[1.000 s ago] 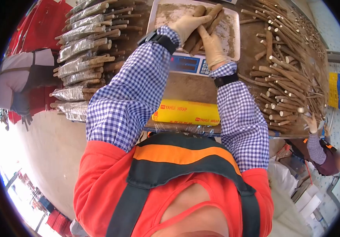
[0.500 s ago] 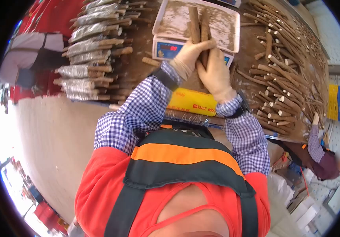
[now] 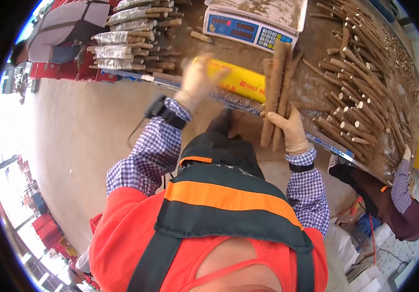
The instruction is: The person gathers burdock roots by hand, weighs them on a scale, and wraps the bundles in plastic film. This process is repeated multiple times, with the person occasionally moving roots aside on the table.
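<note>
My right hand (image 3: 292,130), in a pale glove, is closed round a few long brown root sticks (image 3: 276,92) held upright over the table's front edge. At the left end of a yellow wrap box (image 3: 241,82) is my left hand (image 3: 199,80), gloved too, its fingers smeared by motion. Whether it touches the box is unclear. Behind the box stands a digital scale (image 3: 248,30) with a white, dirt-stained tray (image 3: 273,10).
Wrapped root bundles (image 3: 118,51) are stacked at the left back. Loose roots (image 3: 355,92) cover the right side. One short root piece (image 3: 201,37) lies left of the scale. A co-worker (image 3: 404,209) is at the right, another person (image 3: 66,31) at the upper left.
The root sticks have come off the scale tray toward me, now in my right hand alone. My left hand has let go and moved left to the wrap box. The view has shifted.
</note>
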Motion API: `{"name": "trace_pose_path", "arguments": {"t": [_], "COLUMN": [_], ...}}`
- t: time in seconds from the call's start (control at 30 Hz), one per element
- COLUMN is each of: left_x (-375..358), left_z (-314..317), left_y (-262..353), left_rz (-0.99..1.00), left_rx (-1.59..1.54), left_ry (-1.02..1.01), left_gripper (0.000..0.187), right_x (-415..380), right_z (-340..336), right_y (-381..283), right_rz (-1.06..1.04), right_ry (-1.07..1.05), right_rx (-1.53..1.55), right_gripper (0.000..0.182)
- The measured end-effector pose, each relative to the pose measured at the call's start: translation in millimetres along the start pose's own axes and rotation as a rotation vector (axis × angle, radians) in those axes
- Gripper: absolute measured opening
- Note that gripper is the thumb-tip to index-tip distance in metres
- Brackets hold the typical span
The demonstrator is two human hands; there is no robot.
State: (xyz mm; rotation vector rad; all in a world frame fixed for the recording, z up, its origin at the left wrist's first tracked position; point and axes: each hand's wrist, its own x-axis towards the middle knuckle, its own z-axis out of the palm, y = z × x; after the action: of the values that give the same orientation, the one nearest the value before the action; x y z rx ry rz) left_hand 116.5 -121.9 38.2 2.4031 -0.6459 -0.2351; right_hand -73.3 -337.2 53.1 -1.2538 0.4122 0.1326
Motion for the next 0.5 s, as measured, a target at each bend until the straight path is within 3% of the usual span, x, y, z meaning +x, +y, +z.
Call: {"name": "trace_pose_path", "arguments": {"t": [0.07, 0.1, 0.17, 0.27, 0.33, 0.37, 0.4, 0.43, 0.47, 0.5], "left_x": [-8, -6, 7, 22, 18, 10, -5, -19, -39, -61], "left_z": [9, 8, 5, 17, 38, 44, 53, 59, 64, 61], "left_y": [-68, -73, -78, -59, -49, -43, -48, -49, -51, -43], "left_rz": [-0.064, -0.077, -0.272, -0.303, -0.139, -0.045, -0.037, 0.144, 0.082, 0.025], "left_rx": [0.62, 0.623, 0.668, 0.464, 0.519, 0.457, 0.453, 0.185, -0.203, -0.591], "left_ry": [0.11, 0.108, -0.426, -0.589, -0.562, -0.512, -0.524, -0.442, -0.44, -0.437], "left_gripper": [0.077, 0.077, 0.083, 0.078, 0.073, 0.06, 0.06, 0.05, 0.042, 0.033], "right_x": [-15, -18, -19, -25, -13, -7, -4, 1, 11, 20], "right_z": [-5, -11, -24, -24, -22, -21, -18, -9, -1, 13], "right_y": [5, 8, 9, 3, -6, -9, -11, -17, -21, -31], "right_rz": [-0.059, -0.091, -0.112, -0.155, -0.2, -0.318, -0.429, -0.383, -0.453, -0.37], "right_ry": [0.111, 0.146, 0.19, 0.222, 0.252, 0.248, 0.239, 0.239, 0.311, 0.293], "right_rx": [0.045, -0.05, -0.246, -0.383, -0.417, -0.582, -0.748, -0.791, -1.046, -1.191], "right_gripper": [0.046, 0.048, 0.053, 0.056, 0.059, 0.063, 0.067, 0.066, 0.068, 0.069]}}
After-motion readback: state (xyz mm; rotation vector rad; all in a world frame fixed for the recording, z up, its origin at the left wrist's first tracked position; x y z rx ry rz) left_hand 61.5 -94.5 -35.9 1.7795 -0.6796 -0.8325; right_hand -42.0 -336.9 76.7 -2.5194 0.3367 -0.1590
